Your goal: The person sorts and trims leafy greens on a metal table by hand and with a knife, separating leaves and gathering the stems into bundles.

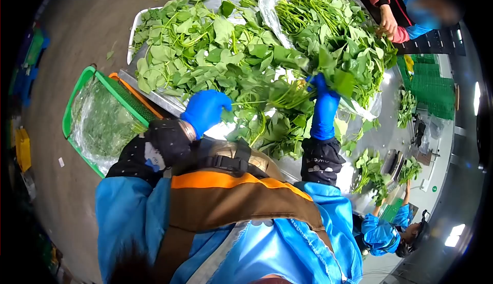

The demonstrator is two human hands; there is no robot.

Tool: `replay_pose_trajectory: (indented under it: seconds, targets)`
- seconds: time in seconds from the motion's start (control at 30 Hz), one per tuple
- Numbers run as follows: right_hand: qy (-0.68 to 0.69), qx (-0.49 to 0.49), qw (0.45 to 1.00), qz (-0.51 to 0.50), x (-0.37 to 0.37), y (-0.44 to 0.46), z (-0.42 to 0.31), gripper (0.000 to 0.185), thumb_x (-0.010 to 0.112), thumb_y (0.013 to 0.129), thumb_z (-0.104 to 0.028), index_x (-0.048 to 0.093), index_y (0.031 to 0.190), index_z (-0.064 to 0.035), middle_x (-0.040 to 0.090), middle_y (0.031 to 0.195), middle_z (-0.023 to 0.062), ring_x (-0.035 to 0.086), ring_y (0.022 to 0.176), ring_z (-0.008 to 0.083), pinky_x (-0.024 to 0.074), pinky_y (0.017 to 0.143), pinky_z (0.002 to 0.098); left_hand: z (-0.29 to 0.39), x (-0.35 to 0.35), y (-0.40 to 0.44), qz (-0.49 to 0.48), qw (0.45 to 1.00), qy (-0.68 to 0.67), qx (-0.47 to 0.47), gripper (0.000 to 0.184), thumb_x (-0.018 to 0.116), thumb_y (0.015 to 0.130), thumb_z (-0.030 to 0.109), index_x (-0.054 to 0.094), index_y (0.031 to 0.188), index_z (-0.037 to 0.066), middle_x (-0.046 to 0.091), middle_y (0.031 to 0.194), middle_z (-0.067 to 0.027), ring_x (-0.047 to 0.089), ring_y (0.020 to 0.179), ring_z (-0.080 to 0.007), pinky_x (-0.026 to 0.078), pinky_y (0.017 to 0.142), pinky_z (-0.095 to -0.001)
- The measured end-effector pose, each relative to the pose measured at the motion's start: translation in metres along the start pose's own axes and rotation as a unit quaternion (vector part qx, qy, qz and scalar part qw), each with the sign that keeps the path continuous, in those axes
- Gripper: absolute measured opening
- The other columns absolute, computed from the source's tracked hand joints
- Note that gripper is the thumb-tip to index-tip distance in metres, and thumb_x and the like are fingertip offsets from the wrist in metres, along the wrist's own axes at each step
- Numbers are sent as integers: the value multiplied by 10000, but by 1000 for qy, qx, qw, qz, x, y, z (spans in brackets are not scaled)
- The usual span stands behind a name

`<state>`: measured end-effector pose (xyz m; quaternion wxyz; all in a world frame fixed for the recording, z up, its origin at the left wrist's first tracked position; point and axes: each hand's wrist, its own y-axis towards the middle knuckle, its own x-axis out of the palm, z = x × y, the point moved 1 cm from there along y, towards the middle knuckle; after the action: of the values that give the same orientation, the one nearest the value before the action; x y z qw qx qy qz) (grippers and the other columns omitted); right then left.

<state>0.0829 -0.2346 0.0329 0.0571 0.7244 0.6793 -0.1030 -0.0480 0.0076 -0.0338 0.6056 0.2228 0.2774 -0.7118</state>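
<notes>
Crowding both hands (pixel 205 110) (pixel 324 108), greens (pixel 221 53) (some seemingly gripped) partly hide the table (pixel 385 138).

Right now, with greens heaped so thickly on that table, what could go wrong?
The bunch of stems in the right hand might snag on the loose leaves around it and tear. Leaves crowding the edge of the table could slip to the floor.

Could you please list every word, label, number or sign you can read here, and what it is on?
No text can be read with certainty.
Pale lettering on the right sleeve cuff: too small and distorted.
Pale patch on the left sleeve: too blurred.
Round green mark on the wall: too small.
</notes>
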Motion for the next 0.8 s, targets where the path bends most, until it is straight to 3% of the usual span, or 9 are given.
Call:
replay_pose_trajectory:
  seconds: [0.07, 0.23, 0.3, 0.33, 0.37, 0.5, 0.63, 0.73, 0.8]
  targets:
    - [5, -20, 1000, -15, 12, -6, -11, 159, 586, 834, -175, 641, 863, -28, 604, 662, 1, 493, 506, 61, 352, 441, 197, 7, -7, 5, 90, 983, 63, 150, 244, 591, 674, 53, 640, 907, 107, 617, 948, -109, 565, 864, -322, 451, 766, -387]
    - [66, -25, 996, -54, 33, -23, -50, 189, 578, 836, -206, 608, 860, -21, 620, 725, 33, 545, 572, 88, 398, 464, 211, 89, -10, 46, 307, 928, -116, 176, 336, 636, 748, 216, 553, 1057, 111, 611, 896, -111, 562, 852, -328, 443, 737, -392]
    - [78, -22, 996, -37, 29, -19, -52, 197, 554, 851, -211, 610, 868, -23, 613, 742, 28, 545, 620, 85, 399, 529, 208, 85, 4, 49, 121, 977, -122, 126, 325, 617, 785, 277, 551, 1058, 113, 603, 767, -108, 582, 736, -303, 449, 645, -395]
    - [84, -22, 996, -28, 25, -15, -54, 202, 541, 859, -213, 611, 872, -24, 609, 750, 25, 546, 644, 83, 400, 562, 207, 83, 7, 42, -82, 987, -117, 73, 299, 600, 804, 301, 568, 1032, 111, 591, 686, -106, 590, 653, -280, 448, 587, -395]
    - [107, 2, 994, -24, 19, -11, -54, 252, 531, 864, -262, 623, 824, -30, 610, 746, 20, 531, 631, 70, 399, 564, 204, 82, 12, 36, -113, 971, -183, 100, 248, 561, 835, 311, 608, 984, 118, 548, 589, -101, 554, 516, -206, 425, 496, -348]
    - [139, 47, 980, -138, 13, -23, -22, 294, 555, 835, -271, 598, 959, -8, 478, 617, -20, 428, 482, 77, 355, 472, 202, 67, 38, 25, -31, 959, -280, 29, 229, 544, 859, 267, 636, 934, 72, 543, 586, -45, 515, 527, -88, 407, 495, -239]
    - [54, 118, 976, -176, 21, -51, -1, 240, 629, 793, -145, 595, 987, -6, 588, 749, 22, 527, 589, 74, 395, 509, 203, 71, 41, 27, 28, 899, -436, -29, 229, 567, 842, 251, 634, 830, 32, 527, 564, -58, 509, 528, -103, 395, 487, -265]
    - [22, 71, 974, -212, 36, -59, -14, 213, 640, 789, -150, 609, 952, -17, 607, 743, 32, 543, 618, 77, 410, 530, 204, 76, 32, 20, 50, 985, -164, 2, 263, 595, 815, 240, 585, 710, -2, 505, 571, -105, 497, 525, -131, 369, 482, -312]
    - [-3, 74, 976, -206, 36, -57, -10, 197, 641, 789, -149, 611, 925, -11, 615, 760, 41, 544, 623, 80, 417, 538, 209, 73, 34, 20, 36, 969, -242, -39, 262, 591, 816, 249, 592, 733, 0, 560, 690, -108, 545, 635, -149, 394, 549, -315]
